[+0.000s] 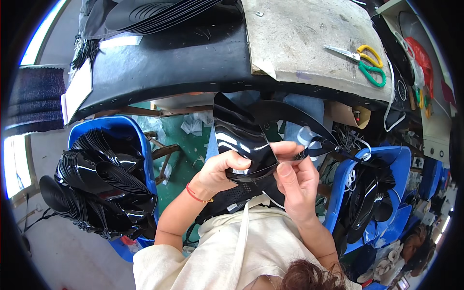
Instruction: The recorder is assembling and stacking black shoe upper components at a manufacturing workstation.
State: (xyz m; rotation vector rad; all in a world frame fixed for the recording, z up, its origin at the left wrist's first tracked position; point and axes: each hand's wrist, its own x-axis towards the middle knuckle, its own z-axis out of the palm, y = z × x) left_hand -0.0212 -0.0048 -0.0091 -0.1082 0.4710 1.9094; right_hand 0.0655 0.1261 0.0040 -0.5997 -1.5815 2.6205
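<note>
In front of my lap I hold a glossy black curved piece (pixel 237 133), shaped like a wide cap brim. My left hand (pixel 215 174) is closed on its near left side, the thumb lying on the shiny face. At its right corner, my right hand (pixel 297 183) pinches the edge between thumb and fingers. A duller black strip (pixel 295 112) arches behind the piece toward the right; whether it is joined to it, I cannot tell. Beside my right fingertips shows a small clear, shiny bit (pixel 305 137), partly hidden.
A blue bin (pixel 147 140) at left is heaped with stacked glossy black pieces (pixel 92 169). Another blue bin (pixel 403 166) at right holds more. Ahead stands a black-covered table (pixel 174 67) with a pale board (pixel 304 38) and scissors (pixel 360 58) with yellow and green handles.
</note>
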